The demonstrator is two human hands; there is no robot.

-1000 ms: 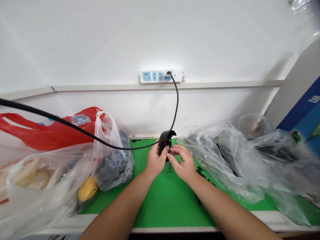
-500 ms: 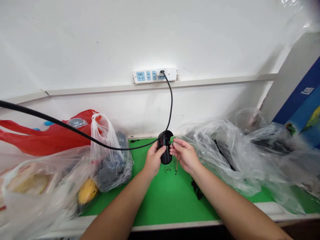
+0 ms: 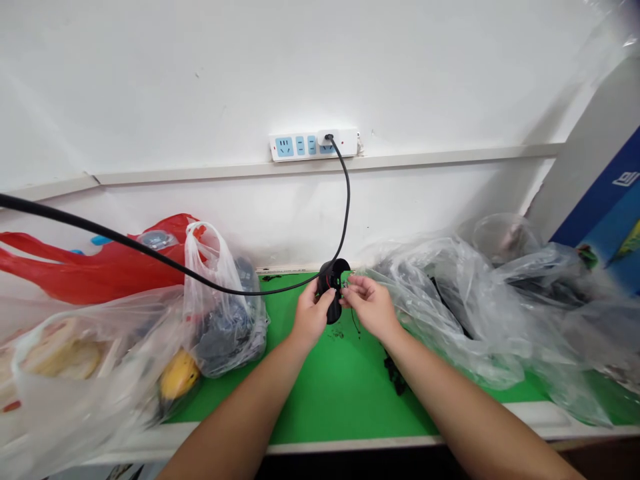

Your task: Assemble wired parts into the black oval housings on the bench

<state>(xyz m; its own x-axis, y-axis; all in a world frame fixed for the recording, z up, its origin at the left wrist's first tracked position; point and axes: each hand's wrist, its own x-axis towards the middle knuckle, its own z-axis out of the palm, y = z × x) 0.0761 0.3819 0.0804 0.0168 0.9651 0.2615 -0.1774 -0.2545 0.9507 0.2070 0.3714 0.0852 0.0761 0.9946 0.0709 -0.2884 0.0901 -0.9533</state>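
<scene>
My left hand is closed around the left side of a black rounded plastic housing, its thumb across the front. The housing is open towards me and a bit of red wire shows inside. Between the thumb and fingers of my right hand is a small green circuit board, held at the housing's right edge. A thin dark wire hangs below my right fingers. Several tiny metal bits, perhaps screws, lie on the green tabletop under the housing.
A black cable runs from the power strip down past the housing. A thicker stretch loops off left. Left stand a red bag, a white bag and a yellow object. Clear plastic bags fill the right; small black parts lie nearby.
The green board has moved slightly down and in against the housing's opening, and the housing has tilted a little. The dangling wire has shifted. Both hands keep their hold.
</scene>
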